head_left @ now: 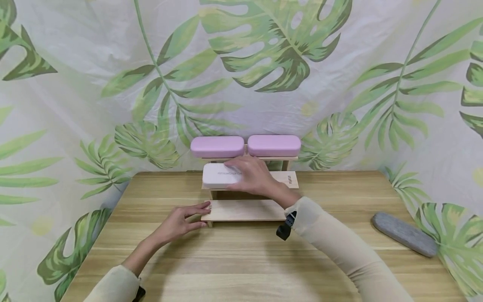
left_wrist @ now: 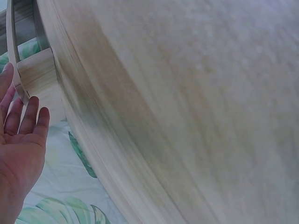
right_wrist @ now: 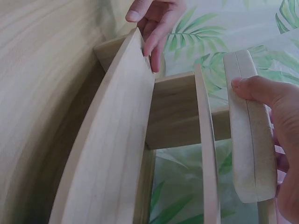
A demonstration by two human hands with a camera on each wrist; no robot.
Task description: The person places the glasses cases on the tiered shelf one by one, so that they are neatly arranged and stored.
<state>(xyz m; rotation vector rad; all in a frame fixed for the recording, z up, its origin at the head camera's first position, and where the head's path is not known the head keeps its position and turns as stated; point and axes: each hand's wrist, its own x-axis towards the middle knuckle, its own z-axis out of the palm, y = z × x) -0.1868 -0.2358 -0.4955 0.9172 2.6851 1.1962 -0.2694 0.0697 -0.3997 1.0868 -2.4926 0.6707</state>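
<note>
In the head view the white case [head_left: 216, 176] was near the centre of the frame, over the left half of the middle shelf [head_left: 281, 181]; its long axis ran left to right, in line with that shelf; in the right wrist view a gap showed between case and board, so it appeared to be held just above the wood. The right hand [head_left: 253, 176] was the nearer, covering the case's right end and gripping it between thumb and fingers; its forearm slanted up from the lower right of the frame, the palm turned down. The left hand [head_left: 181, 222] was to the lower left of the case, apart from it; its fingers were extended, touching the left end of the lower shelf [head_left: 245, 210], the thumb low by the front edge; the forearm rose from the lower left.
</note>
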